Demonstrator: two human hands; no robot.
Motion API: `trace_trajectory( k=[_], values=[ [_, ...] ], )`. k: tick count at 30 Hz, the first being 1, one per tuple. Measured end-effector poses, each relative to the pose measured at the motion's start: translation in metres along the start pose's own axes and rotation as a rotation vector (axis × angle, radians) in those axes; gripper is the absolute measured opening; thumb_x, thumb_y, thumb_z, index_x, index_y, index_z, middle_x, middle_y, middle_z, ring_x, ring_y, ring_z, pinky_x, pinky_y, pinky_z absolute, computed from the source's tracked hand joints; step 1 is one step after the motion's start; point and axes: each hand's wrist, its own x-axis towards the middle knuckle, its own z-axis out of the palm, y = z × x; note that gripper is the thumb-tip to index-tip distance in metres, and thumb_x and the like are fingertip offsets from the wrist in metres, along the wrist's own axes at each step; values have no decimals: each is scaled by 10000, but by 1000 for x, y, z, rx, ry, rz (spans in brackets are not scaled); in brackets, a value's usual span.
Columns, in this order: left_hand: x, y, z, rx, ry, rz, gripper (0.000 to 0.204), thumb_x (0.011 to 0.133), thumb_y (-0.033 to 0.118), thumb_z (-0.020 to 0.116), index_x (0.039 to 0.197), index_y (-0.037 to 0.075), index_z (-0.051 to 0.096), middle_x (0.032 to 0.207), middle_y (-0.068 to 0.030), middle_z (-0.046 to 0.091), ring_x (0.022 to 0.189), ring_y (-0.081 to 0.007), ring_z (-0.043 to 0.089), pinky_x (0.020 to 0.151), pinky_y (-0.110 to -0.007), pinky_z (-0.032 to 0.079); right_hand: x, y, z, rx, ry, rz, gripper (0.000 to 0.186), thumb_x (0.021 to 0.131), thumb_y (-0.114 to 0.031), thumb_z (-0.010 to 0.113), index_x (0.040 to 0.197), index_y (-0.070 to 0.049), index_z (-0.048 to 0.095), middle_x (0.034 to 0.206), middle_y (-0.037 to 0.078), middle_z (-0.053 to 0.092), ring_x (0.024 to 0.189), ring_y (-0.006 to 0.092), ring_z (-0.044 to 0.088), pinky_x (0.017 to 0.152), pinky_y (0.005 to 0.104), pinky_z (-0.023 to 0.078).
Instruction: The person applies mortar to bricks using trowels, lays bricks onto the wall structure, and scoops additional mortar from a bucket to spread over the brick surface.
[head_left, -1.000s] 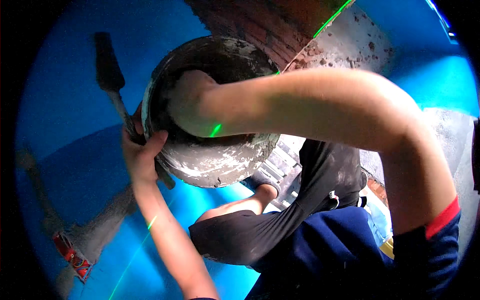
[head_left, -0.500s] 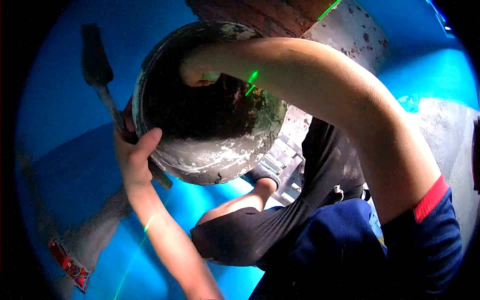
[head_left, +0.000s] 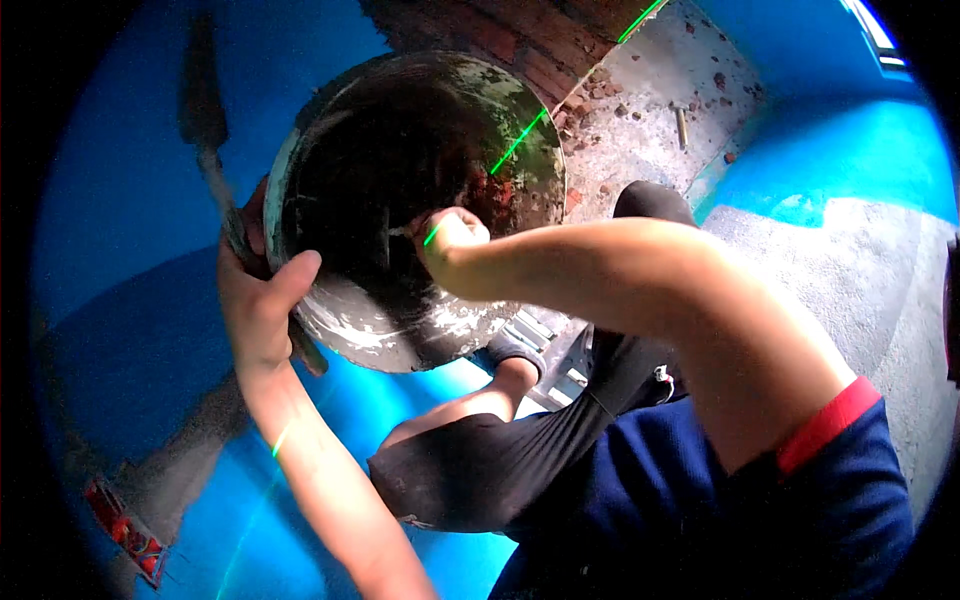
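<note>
Blue-painted wall (head_left: 850, 165) borders rubble-strewn grey floor (head_left: 650, 90). Your left fingers (head_left: 296, 281) clamp a round mortar-smeared bucket (head_left: 375, 338); I can't tell whether your right fingers (head_left: 462, 223) pinch.

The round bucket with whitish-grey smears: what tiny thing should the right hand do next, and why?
Perhaps wipe or scrape the whitish-grey smears on the round bucket: they cling to its inner wall, the right hand reaches into its mouth, and the left hand grips its rim along with a dark-bladed tool. I can't tell what the right hand holds.
</note>
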Motion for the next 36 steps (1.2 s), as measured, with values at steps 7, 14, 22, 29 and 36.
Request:
trace_trajectory(
  k=[7,14,22,29,36],
  values=[
    [-22,-15,-22,-54,131,-73,695,663,54,690,1312,-42,460,1259,-138,556,1177,-224,510,1033,-345,358,-8,44,-49,242,160,-44,329,810,-144,607,1131,-86,655,1138,116,648,1025,283,630,786,427,530],
    [-15,-18,-14,-37,56,-13,667,669,29,663,1303,-43,466,1232,-126,574,1152,-212,528,1029,-337,354,88,24,-24,357,341,79,352,804,-165,639,1152,-117,653,1102,107,666,985,264,646,700,420,551],
    [-17,-20,-22,41,58,13,640,671,57,670,1276,-24,478,1205,-106,574,1111,-187,533,996,-324,376,31,38,-7,104,-21,-205,189,805,-155,619,950,-58,693,839,75,683,693,203,638,639,339,526],
    [-3,-16,-7,-45,59,28,652,663,60,675,1279,-26,481,1177,-103,594,1101,-188,544,998,-326,375,20,71,-54,181,120,-42,191,834,-158,589,972,-96,706,853,74,692,754,189,649,671,358,531],
    [-9,-19,-10,-78,83,-3,659,662,16,656,1286,-37,452,1208,-116,571,1124,-195,528,997,-328,377,58,88,-19,180,129,189,435,917,-242,476,1331,-109,488,1277,140,554,1110,317,573,861,430,504]
  ],
)
